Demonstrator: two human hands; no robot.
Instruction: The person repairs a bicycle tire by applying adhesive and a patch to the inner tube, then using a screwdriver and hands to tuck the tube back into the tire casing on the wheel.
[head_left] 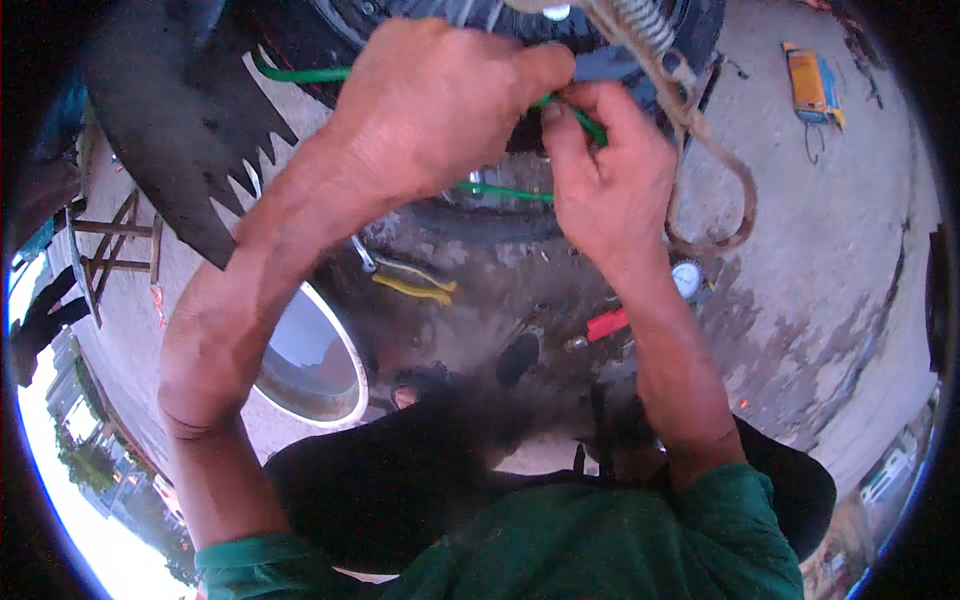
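Observation:
A thin green cord [315,75] runs in from the upper left, passes through both hands, and a lower length of it crosses below them. My left hand [430,100] is closed, its thumb and fingers pressed together on the cord. Close beside it, my right hand [615,180] pinches the same cord between thumb and fingers, with a short green piece showing past the thumb. Both hands are in front of a black tyred wheel [490,225] at the top. The fingertips of my left hand are partly hidden.
A coil spring [645,22] and a bent metal rod [748,195] stand right of my hands. A jagged black flap [165,130] hangs left. On the ground lie yellow-handled pliers [415,289], a white-rimmed basin [362,385], a red-handled tool [606,325], a round gauge [686,278] and a yellow-blue box [808,82].

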